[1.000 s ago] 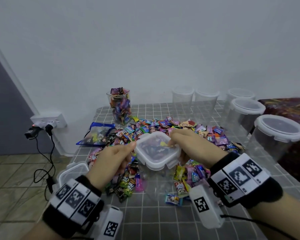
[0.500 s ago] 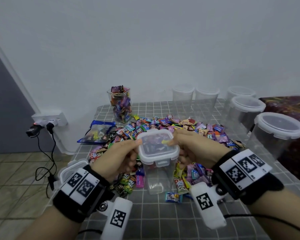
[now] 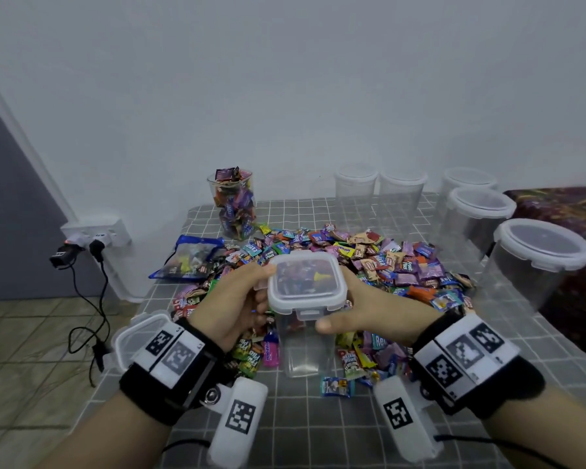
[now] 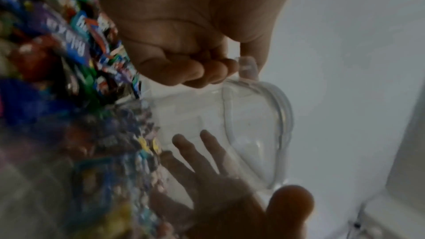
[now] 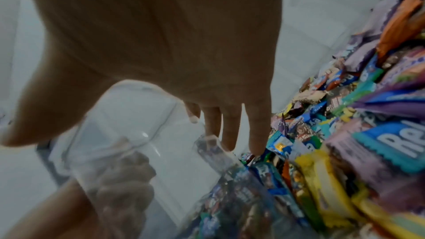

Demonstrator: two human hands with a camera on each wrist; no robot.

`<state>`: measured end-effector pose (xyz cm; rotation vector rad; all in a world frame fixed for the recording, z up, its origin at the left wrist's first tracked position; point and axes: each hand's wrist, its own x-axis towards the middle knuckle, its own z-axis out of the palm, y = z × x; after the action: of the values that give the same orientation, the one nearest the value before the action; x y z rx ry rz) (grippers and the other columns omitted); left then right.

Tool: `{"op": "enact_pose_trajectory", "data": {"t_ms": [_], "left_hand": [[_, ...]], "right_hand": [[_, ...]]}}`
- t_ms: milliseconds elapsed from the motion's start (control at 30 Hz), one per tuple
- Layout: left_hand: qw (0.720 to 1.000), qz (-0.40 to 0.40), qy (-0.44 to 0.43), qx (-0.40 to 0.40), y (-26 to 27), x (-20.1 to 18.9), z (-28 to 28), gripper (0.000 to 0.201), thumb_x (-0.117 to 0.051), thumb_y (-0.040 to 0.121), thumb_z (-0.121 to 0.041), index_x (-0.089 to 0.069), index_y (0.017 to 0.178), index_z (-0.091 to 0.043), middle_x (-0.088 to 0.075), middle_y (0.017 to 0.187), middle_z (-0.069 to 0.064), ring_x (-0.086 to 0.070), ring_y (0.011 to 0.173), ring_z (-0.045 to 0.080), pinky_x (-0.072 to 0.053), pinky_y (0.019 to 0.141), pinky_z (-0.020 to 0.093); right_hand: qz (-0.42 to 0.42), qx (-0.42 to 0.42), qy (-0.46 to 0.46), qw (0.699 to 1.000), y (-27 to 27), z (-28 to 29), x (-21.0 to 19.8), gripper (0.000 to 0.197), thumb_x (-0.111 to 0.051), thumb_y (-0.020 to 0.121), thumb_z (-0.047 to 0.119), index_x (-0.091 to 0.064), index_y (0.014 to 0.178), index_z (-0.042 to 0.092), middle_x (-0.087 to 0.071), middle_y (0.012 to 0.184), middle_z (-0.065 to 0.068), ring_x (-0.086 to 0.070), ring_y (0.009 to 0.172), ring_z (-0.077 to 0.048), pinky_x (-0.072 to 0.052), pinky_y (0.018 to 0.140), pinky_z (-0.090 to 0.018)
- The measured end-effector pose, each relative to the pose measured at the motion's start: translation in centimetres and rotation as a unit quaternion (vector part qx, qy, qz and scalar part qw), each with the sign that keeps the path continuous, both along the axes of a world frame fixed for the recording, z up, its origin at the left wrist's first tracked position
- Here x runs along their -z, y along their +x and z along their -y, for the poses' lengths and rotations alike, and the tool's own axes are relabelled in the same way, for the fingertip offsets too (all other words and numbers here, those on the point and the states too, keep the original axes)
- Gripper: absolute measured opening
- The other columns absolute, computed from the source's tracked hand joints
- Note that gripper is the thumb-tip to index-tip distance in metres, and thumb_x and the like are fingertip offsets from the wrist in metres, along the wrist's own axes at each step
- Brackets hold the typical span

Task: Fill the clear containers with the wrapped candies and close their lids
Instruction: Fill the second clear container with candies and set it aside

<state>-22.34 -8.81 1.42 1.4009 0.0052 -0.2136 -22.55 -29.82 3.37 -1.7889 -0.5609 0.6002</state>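
Head view: square clear container (image 3: 304,346) w/ its lid (image 3: 306,280) on, held upright over the gridded table (image 3: 318,431), just in front of the candy pile (image 3: 386,262). It looks empty; wrappers show through it. Left hand (image 3: 232,306) grips the lid's left edge, thumb on top, fingers curled under the rim. Right hand (image 3: 369,314) lies flat on the right wall, fingers straight, thumb out front below the latch, so not clenched. Behind left: lidless jar (image 3: 232,206) full of candy, blue bag (image 3: 188,262) beside it. Back and right: five lidded empty tubs (image 3: 540,262). Another lid or tub (image 3: 139,333) partly hidden behind the left wrist. Wall socket (image 3: 95,231) w/ plugs and cables at far left.

Left wrist view: left hand (image 4: 184,43) curled, pinching a lid tab (image 4: 247,66); right fingers (image 4: 207,152) seen spread through the clear wall; blurred candies (image 4: 57,61) at left.

Right wrist view: right hand (image 5: 172,52) w/ straight fingers along the container (image 5: 138,124); left hand's knuckles (image 5: 124,179) show thru the plastic; candies (image 5: 345,134) close at right.
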Motion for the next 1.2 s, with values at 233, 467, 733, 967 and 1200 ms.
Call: {"op": "enact_pose_trajectory", "data": {"t_ms": [233, 467, 733, 967, 1200], "left_hand": [[0.935, 0.153, 0.309, 0.078, 0.1, -3.2, -1.5, 0.087, -0.071, 0.046, -0.063, -0.038, 0.125, -0.050, -0.047, 0.125, -0.021, -0.049, 0.110, -0.006, -0.045, 0.087, 0.021], [0.758, 0.193, 0.577, 0.237, 0.6, -6.6, -0.2, 0.117, -0.080, 0.054, -0.056, -0.016, 0.149, -0.031, -0.031, 0.146, -0.012, -0.031, 0.130, 0.006, -0.025, 0.105, 0.021], [0.828, 0.217, 0.493, 0.153, 0.1, -8.2, -2.5, 0.122, -0.068, 0.036, -0.069, -0.026, 0.145, -0.036, -0.040, 0.123, -0.021, -0.044, 0.109, -0.011, -0.034, 0.090, 0.008], [0.808, 0.084, 0.578, 0.079, -1.0, -6.2, -11.0, 0.148, -0.058, 0.019, -0.089, -0.026, 0.147, -0.023, -0.040, 0.143, -0.005, -0.040, 0.118, 0.006, -0.030, 0.096, 0.020], [0.755, -0.083, 0.650, 0.028, -2.0, 0.3, -17.7, 0.138, -0.058, 0.025, -0.082, -0.031, 0.145, -0.018, -0.045, 0.139, 0.008, -0.048, 0.120, 0.023, -0.040, 0.099, 0.032]], "right_hand": [[0.055, 0.041, -0.072, 0.995, 0.4, -0.2, 1.9, 0.102, -0.081, 0.058, 0.045, -0.023, 0.141, 0.036, -0.049, 0.134, 0.015, -0.044, 0.126, -0.005, -0.037, 0.109, -0.037], [0.059, 0.049, -0.068, 0.995, 0.5, -0.3, 2.0, 0.103, -0.081, 0.059, 0.043, -0.021, 0.142, 0.039, -0.049, 0.133, 0.015, -0.045, 0.125, -0.005, -0.037, 0.109, -0.038], [0.044, 0.048, -0.104, 0.992, 0.6, -0.4, 1.5, 0.079, -0.082, 0.071, 0.027, -0.029, 0.129, 0.030, -0.052, 0.125, 0.009, -0.049, 0.119, -0.011, -0.042, 0.103, -0.033], [0.050, 0.044, -0.140, 0.988, 0.4, -0.4, 1.0, 0.069, -0.077, 0.075, 0.029, -0.026, 0.123, 0.032, -0.047, 0.122, 0.013, -0.046, 0.117, -0.011, -0.041, 0.101, -0.034], [0.043, 0.041, -0.150, 0.987, 0.2, -0.7, 0.8, 0.069, -0.075, 0.076, 0.030, -0.025, 0.124, 0.034, -0.045, 0.123, 0.016, -0.044, 0.119, -0.011, -0.040, 0.099, -0.032]]}}
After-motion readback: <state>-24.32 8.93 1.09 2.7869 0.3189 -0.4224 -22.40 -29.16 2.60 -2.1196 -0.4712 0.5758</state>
